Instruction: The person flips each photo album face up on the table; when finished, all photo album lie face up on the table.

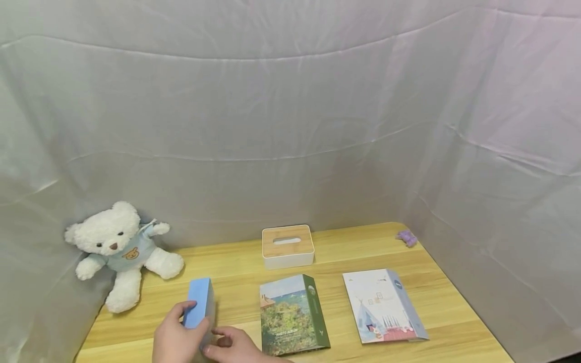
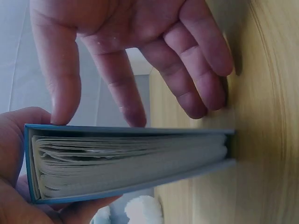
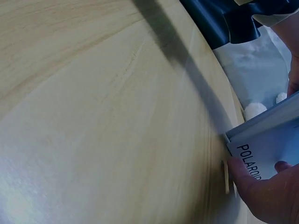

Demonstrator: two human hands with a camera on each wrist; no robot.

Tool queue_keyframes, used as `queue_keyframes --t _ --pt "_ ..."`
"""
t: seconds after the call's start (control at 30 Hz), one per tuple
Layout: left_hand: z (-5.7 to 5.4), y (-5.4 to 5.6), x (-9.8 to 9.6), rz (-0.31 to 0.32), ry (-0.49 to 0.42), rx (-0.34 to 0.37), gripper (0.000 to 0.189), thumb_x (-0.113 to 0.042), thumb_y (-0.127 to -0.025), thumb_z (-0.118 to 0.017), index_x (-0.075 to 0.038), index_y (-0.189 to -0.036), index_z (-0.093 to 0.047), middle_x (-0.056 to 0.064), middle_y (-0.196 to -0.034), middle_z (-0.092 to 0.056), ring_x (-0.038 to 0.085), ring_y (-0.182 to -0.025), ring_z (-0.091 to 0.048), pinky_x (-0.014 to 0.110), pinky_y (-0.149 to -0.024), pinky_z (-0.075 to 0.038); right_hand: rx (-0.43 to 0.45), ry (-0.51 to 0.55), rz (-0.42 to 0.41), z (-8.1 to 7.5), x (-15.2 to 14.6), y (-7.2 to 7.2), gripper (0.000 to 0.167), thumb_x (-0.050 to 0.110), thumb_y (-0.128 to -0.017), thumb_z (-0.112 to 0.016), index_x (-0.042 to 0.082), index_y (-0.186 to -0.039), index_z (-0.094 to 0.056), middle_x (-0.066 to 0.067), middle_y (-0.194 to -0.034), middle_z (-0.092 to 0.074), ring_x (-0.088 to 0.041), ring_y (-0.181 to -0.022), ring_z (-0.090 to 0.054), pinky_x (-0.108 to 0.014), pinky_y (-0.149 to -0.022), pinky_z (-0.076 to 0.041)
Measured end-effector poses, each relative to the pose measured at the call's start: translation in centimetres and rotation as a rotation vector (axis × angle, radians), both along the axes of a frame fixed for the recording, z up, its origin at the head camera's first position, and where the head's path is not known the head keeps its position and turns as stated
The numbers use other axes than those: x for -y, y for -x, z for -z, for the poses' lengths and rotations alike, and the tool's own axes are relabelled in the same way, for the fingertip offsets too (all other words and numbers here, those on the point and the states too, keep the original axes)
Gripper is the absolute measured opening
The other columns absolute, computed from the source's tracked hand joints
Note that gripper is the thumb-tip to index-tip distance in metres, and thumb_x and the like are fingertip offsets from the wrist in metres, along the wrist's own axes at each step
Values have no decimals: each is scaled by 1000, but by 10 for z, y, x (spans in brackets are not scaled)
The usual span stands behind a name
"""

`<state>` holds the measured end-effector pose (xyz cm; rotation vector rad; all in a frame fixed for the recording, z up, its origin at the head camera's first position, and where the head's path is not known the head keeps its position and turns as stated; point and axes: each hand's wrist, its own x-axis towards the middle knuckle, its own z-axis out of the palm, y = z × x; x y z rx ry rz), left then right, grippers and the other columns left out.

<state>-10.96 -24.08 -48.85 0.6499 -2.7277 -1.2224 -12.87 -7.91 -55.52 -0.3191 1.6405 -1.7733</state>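
A blue photo album stands spine up on the wooden table, page edges facing the left wrist camera. My left hand grips it across the spine from above, thumb on one cover and fingers on the other. My right hand is at its right side; in the left wrist view, the thumb and one long finger touch the cover while the others hang loosely extended. The right wrist view shows the lettering "POLAROID" on that cover, beside my right hand's fingers. To the right lies a landscape photo album.
An album with a tent drawing lies farther right. A white tissue box with a wooden lid stands at the back. A white teddy bear sits at the left, and a small purple object lies near the back right corner.
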Motion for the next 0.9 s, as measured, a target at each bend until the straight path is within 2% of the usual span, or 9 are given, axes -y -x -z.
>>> queue_keyframes --t 0.17,0.27,0.4,0.5,0.67,0.77,0.9 --pt "0 -3 0 -21 -53 -23 64 -30 -91 -77 5 -141 -59 40 -135 -60 55 -109 -66 51 -72 -65 -7 40 -38 2 -4 3 51 16 -107 -63 -5 -153 -51 -13 -123 -72 -37 -118 -70 -51 -99 -59" --pt "1 -3 1 -34 -94 -24 66 -30 -91 -78 6 -143 -58 41 -138 -56 58 -115 -63 51 -72 -65 -7 18 -52 2 -5 5 54 20 -108 -64 -3 -154 -50 -11 -126 -70 -35 -120 -69 -50 -99 -58" --pt "4 -5 4 -47 -152 -17 72 -33 -92 -80 7 -146 -55 43 -143 -51 63 -121 -58 52 -72 -66 -18 1 -30 1 -4 4 51 18 -107 -65 -2 -152 -52 -20 -138 -64 -41 -125 -65 -52 -100 -58" --pt "5 -5 6 -72 -187 -19 75 -36 -92 -80 6 -148 -54 43 -144 -50 63 -122 -57 52 -74 -66 -17 38 5 -1 -2 3 49 11 -106 -66 -4 -150 -52 -28 -145 -57 -45 -127 -63 -52 -100 -58" --pt "4 -4 8 -127 -221 -29 78 -43 -93 -78 6 -149 -55 42 -144 -51 62 -123 -57 54 -80 -65 -27 95 -3 -2 -2 5 49 5 -105 -65 -6 -150 -49 -25 -142 -59 -40 -127 -64 -46 -101 -58" --pt "4 -3 9 -121 -237 -18 80 -46 -93 -78 6 -150 -54 41 -146 -50 62 -125 -56 55 -82 -64 -39 89 -27 1 -4 6 49 7 -106 -63 -4 -152 -47 -24 -142 -60 -38 -129 -62 -45 -103 -57" --pt "6 -3 12 -108 -288 -1 83 -46 -93 -79 6 -152 -51 40 -148 -49 61 -127 -55 52 -82 -65 -8 100 -51 2 -6 6 51 9 -108 -60 -2 -155 -45 -24 -146 -58 -36 -128 -62 -48 -103 -57"
